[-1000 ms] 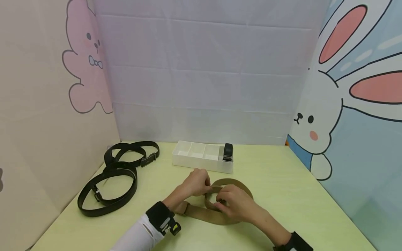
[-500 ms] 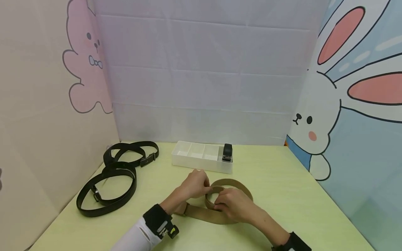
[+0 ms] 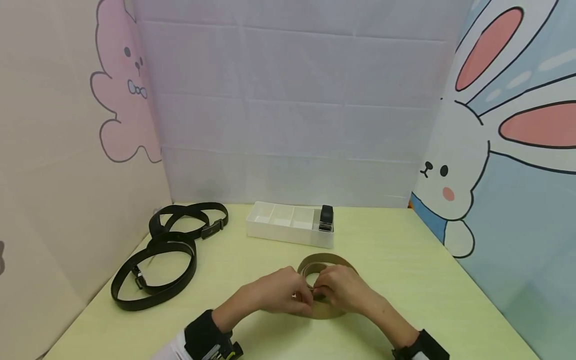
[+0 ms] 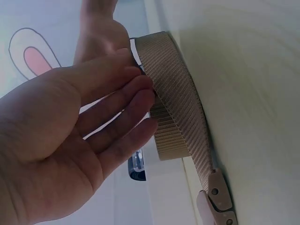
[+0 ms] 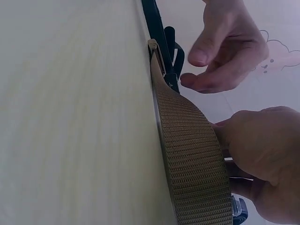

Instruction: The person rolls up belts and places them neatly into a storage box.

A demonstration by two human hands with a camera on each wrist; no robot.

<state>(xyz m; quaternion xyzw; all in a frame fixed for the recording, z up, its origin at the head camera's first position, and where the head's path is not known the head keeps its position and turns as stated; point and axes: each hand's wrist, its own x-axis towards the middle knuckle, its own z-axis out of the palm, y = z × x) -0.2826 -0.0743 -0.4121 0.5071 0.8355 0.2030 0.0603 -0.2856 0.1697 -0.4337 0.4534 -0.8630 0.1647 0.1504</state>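
Note:
A tan webbing belt (image 3: 325, 258) lies loosely coiled on its edge on the yellow table, a smaller ring inside a wider loop. My right hand (image 3: 348, 290) pinches the inner ring from the right, its fingertips partly hidden by the coil. At the near left of the coil is my left hand (image 3: 283, 295), thumb and fingers apart with nothing between them. The left wrist view has its fingertips right at the belt's upper edge. The belt's tan buckle (image 4: 219, 194) rests low by the table there; in the head view the left hand covers it.
Two black belts (image 3: 155, 295) lie in loose loops on the left of the table. Behind the coil stands a white divided box (image 3: 288, 232), with a rolled black belt (image 3: 326, 217) in its right compartment. Printed cloth walls enclose the back and sides.
My left hand has let go of the ring's left side and moved nearer, down in front of the coil. The right hand keeps its hold, nearly unmoved.

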